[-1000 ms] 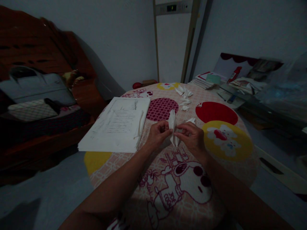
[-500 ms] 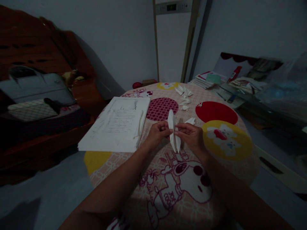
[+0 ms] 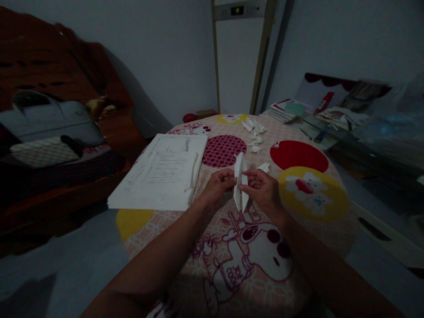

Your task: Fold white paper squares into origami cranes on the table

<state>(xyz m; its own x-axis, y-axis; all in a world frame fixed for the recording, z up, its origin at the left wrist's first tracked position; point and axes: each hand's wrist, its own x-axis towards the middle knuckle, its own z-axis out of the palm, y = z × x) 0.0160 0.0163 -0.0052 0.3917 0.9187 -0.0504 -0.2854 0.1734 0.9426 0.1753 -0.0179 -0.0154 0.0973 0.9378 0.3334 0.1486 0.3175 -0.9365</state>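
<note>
Between my hands, above the table, stands a narrow piece of folded white paper point(image 3: 240, 187) with pointed ends and a gap down its middle. My left hand point(image 3: 219, 185) pinches its left side between thumb and fingers. On the other side my right hand point(image 3: 263, 187) is closed on its right layer, thumb near the central gap. Just beyond my right hand, another folded paper piece point(image 3: 265, 167) lies partly hidden. Farther back are several small folded white paper pieces point(image 3: 254, 126) on the patterned tablecloth point(image 3: 228, 247).
A thick stack of printed paper sheets point(image 3: 165, 172) lies left on the round table. At the far right are a glass-topped table point(image 3: 331, 126) and piled papers point(image 3: 283, 113). A wooden bench point(image 3: 112, 128) holding a grey bag point(image 3: 66, 119) stands left. Behind is a tall white appliance point(image 3: 238, 62).
The folded paper has turned slightly and its gap shows differently between the layers. My right fingers have curled and shifted a little on it; my left hand has barely moved.
</note>
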